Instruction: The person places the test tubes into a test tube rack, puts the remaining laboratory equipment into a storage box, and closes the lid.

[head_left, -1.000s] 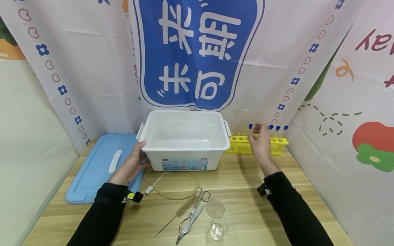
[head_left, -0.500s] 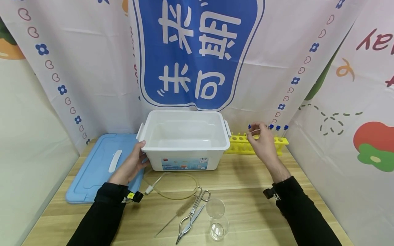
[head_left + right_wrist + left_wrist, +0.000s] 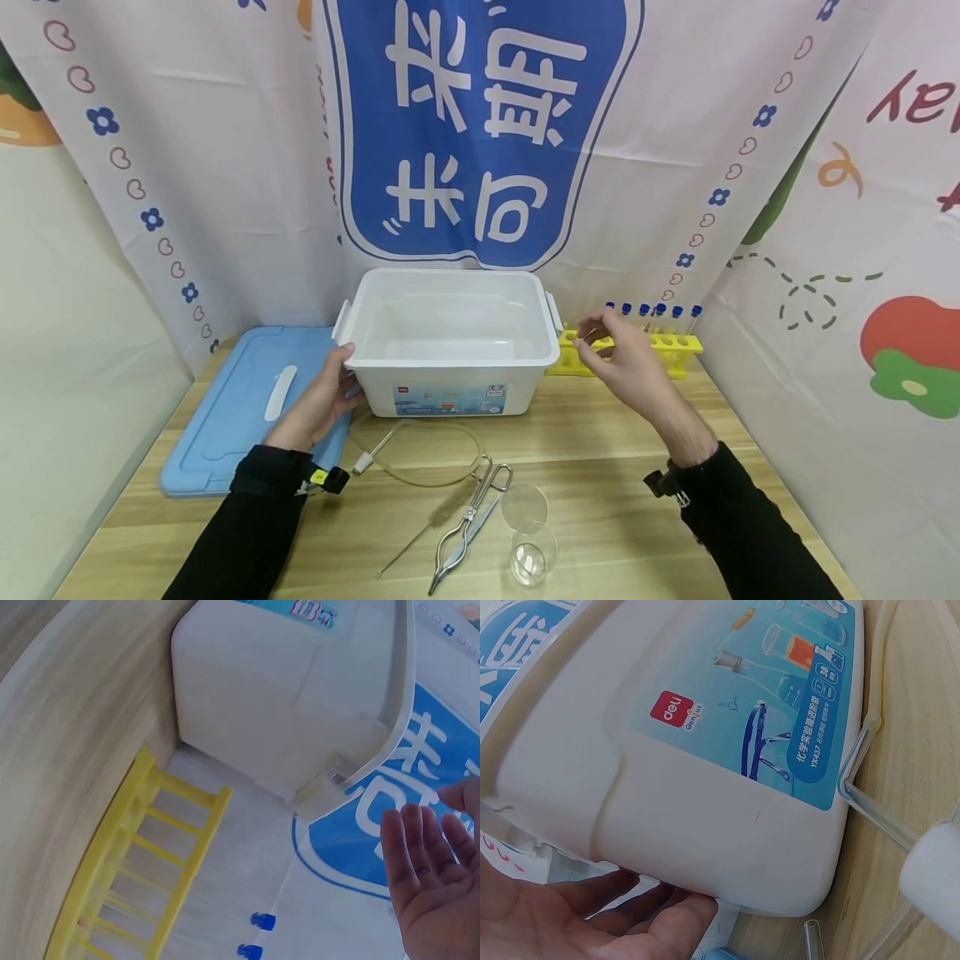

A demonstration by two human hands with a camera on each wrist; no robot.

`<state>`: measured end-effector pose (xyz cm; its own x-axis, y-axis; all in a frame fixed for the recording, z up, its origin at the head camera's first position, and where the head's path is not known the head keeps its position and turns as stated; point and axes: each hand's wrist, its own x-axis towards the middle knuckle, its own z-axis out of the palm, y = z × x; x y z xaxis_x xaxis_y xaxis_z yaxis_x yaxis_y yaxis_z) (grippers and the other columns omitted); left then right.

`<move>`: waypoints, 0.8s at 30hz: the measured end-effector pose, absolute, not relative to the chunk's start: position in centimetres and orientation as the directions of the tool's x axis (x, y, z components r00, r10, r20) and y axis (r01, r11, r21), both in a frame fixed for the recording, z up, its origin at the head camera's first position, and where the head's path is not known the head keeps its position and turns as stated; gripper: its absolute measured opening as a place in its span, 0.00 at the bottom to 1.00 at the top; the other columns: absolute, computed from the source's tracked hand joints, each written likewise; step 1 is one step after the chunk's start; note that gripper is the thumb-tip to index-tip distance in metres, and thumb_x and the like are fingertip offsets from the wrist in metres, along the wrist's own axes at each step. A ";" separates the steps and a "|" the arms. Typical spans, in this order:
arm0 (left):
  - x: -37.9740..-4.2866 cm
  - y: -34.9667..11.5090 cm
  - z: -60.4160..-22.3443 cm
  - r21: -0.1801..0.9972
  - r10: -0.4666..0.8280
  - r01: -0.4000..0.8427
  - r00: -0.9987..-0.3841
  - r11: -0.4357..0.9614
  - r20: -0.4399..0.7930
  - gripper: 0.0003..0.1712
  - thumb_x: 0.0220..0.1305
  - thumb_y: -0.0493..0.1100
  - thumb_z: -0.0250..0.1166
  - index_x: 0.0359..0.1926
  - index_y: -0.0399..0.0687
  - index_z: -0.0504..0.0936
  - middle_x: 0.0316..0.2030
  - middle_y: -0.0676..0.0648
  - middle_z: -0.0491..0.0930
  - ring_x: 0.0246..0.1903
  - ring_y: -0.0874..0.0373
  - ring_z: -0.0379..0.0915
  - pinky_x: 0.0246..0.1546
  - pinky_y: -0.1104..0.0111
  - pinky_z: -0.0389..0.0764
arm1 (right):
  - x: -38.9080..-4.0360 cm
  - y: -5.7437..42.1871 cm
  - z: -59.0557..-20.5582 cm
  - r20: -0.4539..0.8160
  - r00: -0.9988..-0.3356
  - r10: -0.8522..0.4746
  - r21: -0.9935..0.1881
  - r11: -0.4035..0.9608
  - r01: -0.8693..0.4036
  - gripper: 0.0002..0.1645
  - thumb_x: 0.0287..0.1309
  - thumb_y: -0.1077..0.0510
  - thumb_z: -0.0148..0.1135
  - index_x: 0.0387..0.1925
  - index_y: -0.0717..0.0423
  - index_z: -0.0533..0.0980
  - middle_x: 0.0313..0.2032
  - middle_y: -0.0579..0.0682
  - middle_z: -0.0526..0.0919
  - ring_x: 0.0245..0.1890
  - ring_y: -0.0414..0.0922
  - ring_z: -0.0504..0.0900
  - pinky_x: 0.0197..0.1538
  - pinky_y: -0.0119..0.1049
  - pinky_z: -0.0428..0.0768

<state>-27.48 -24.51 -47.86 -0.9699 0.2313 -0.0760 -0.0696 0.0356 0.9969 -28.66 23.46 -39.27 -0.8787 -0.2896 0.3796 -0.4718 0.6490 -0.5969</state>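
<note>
My left hand (image 3: 318, 404) holds the left front corner of a white storage box (image 3: 450, 392), thumb at the rim and fingers along the side. The left wrist view shows those fingers (image 3: 679, 926) slightly bent below the side handle, close against the wall. My right hand (image 3: 633, 367) is in front of a yellow test tube rack (image 3: 682, 343), near the box's right side. Its fingers are relaxed, with nothing seen between them. Several test tubes with blue caps (image 3: 643, 309) stand upright in the rack; the hand partly hides them.
A blue lid (image 3: 225, 417) lies left of the box. In front are yellowish tubing (image 3: 442, 483) with a white stopper (image 3: 363, 463), crucible tongs (image 3: 471, 512), a thin brush (image 3: 450, 507) and two round clear glass pieces (image 3: 525, 504). A printed curtain (image 3: 247, 192) hangs behind.
My right hand has come away from a blue-capped test tube and moved left and toward me, with its fingers loosened. More blue caps show now. The left hand and box have stayed put.
</note>
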 end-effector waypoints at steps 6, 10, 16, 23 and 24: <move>-27.5 -24.5 -47.8 0.997 0.230 -0.071 -0.970 0.028 -0.075 0.52 0.94 0.71 0.35 0.98 0.49 0.29 0.96 0.30 0.34 0.97 0.29 0.26 0.95 0.28 0.45 | -27.4 22.4 -39.0 0.279 -0.838 -0.469 -0.568 0.623 -0.538 0.18 0.82 0.64 0.72 0.67 0.60 0.83 0.60 0.58 0.91 0.60 0.55 0.93 0.62 0.54 0.97; -27.5 -24.6 -47.9 0.997 0.239 -0.070 -0.968 0.029 -0.075 0.51 0.94 0.71 0.34 0.98 0.50 0.27 0.97 0.30 0.32 0.97 0.28 0.25 0.94 0.27 0.44 | -26.8 21.8 -39.1 0.195 -0.793 -0.578 -0.531 0.618 -0.580 0.19 0.82 0.62 0.73 0.68 0.56 0.84 0.61 0.54 0.92 0.60 0.51 0.93 0.63 0.49 0.96; -27.6 -24.6 -47.9 0.997 0.245 -0.079 -0.966 0.018 -0.081 0.52 0.93 0.71 0.34 0.97 0.52 0.25 0.97 0.31 0.28 0.97 0.29 0.23 0.95 0.27 0.41 | -26.2 20.8 -39.3 0.118 -0.712 -0.692 -0.516 0.570 -0.639 0.16 0.83 0.58 0.73 0.66 0.50 0.86 0.61 0.49 0.93 0.61 0.48 0.93 0.62 0.50 0.96; -27.6 -24.7 -47.9 0.997 0.246 -0.082 -0.966 0.016 -0.083 0.52 0.93 0.71 0.33 0.97 0.51 0.25 0.97 0.31 0.27 0.97 0.29 0.22 0.95 0.27 0.41 | -25.3 19.4 -39.6 0.067 -0.601 -0.797 -0.465 0.508 -0.725 0.15 0.81 0.58 0.75 0.64 0.47 0.88 0.60 0.45 0.94 0.62 0.47 0.93 0.65 0.42 0.94; -27.6 -24.7 -47.9 0.997 0.248 -0.081 -0.965 0.017 -0.083 0.52 0.93 0.71 0.33 0.97 0.51 0.24 0.97 0.31 0.27 0.97 0.29 0.22 0.94 0.27 0.41 | -25.2 19.2 -39.7 0.057 -0.585 -0.809 -0.460 0.498 -0.735 0.16 0.80 0.58 0.75 0.64 0.48 0.88 0.60 0.46 0.94 0.62 0.48 0.93 0.65 0.42 0.94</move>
<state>-27.59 -24.65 -47.90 -0.9653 0.2475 -0.0828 -0.0811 0.0173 0.9966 -25.15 19.21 -39.66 -0.5845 -0.8093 0.0574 -0.7351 0.4983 -0.4597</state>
